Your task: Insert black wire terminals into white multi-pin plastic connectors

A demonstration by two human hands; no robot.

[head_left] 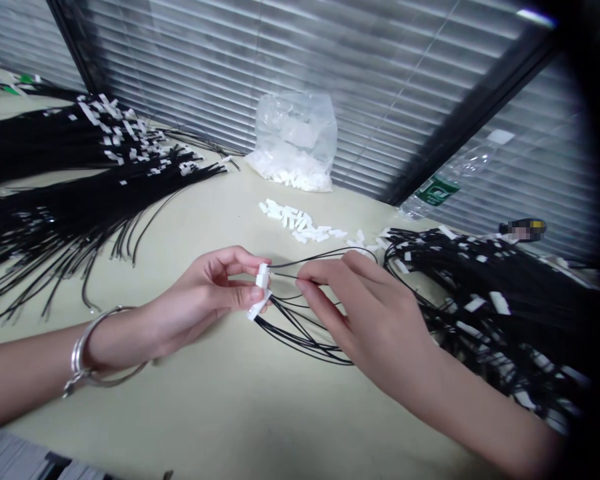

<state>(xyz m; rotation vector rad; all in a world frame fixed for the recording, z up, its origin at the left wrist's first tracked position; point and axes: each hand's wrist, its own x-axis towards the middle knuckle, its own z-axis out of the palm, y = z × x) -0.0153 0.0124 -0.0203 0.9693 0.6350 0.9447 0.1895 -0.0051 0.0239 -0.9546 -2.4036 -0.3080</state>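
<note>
My left hand (pixel 220 287) pinches a small white connector (pixel 263 277) between thumb and fingers near the middle of the view. A white label (pixel 259 305) sits just below the connector, around a bundle of thin black wires (pixel 300 337) that runs right, beneath my other hand. Thumb and forefinger of my right hand (pixel 365 307) are closed on one black wire (pixel 286 275), whose end is at the connector's right side. Whether that end is inside the connector is too small to tell. Another wire loops above the right hand's fingers.
Loose white connectors (pixel 300 223) lie beyond my hands, before a clear plastic bag (pixel 297 140) of more. Black wire bundles with white tags (pixel 80 193) cover the left; others (pixel 510 293) lie right. A plastic bottle (pixel 445 183) and a dark object (pixel 524 230) stand near the blinds.
</note>
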